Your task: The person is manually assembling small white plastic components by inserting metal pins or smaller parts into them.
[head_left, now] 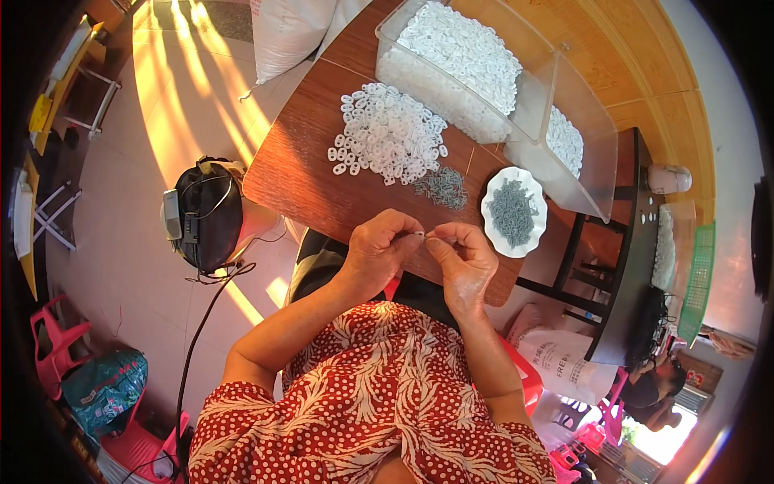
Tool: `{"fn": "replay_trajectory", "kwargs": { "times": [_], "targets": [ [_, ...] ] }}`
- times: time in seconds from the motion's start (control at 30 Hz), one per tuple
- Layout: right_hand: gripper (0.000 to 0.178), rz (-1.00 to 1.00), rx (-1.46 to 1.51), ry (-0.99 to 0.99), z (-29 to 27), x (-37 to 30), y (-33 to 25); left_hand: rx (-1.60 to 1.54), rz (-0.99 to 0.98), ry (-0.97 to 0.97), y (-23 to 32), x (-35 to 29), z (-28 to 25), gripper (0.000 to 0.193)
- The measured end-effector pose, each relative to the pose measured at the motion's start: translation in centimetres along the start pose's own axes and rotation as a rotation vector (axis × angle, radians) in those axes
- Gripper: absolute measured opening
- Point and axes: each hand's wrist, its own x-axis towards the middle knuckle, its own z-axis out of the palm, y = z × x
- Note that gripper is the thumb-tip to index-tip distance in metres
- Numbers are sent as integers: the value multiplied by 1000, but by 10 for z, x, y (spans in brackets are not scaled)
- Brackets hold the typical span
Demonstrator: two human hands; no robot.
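My left hand [376, 256] and my right hand [463, 264] meet fingertip to fingertip just over the near edge of the brown table [298, 153]. A tiny white plastic piece [419, 235] shows at the left fingertips, which pinch it. The right thumb and forefinger press together beside it, and whatever they hold is hidden. Beyond my hands lies a heap of small white two-holed plastic pieces [387, 133]. Small grey pins [443, 188] are piled at its near right side. More grey pins [513, 213] fill a white scalloped dish [492, 179] right of my right hand.
Clear plastic bins [528, 121] of white pieces stand at the table's far right. White sacks [290, 36] rest on the floor beyond it. Left of the table sits a black bag [211, 218] with a cable. A dark shelf frame [621, 274] stands at the right, and a person [655, 391] behind.
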Motion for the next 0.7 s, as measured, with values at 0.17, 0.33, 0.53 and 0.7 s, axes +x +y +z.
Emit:
{"fn": "replay_trajectory", "kwargs": {
  "times": [0.17,0.33,0.53,0.7],
  "targets": [
    [13,-37,-10,0,2,-1,1,137,105,30,-1,0,0,6],
    [12,-43,-13,9,3,-2,3,258,234,56,1,0,-1,8],
    [12,-49,-21,23,5,-2,5,113,114,57,-1,0,0,9],
    [12,-95,-133,10,8,-3,-1,311,287,111,1,-1,2,10]
  ]
}}
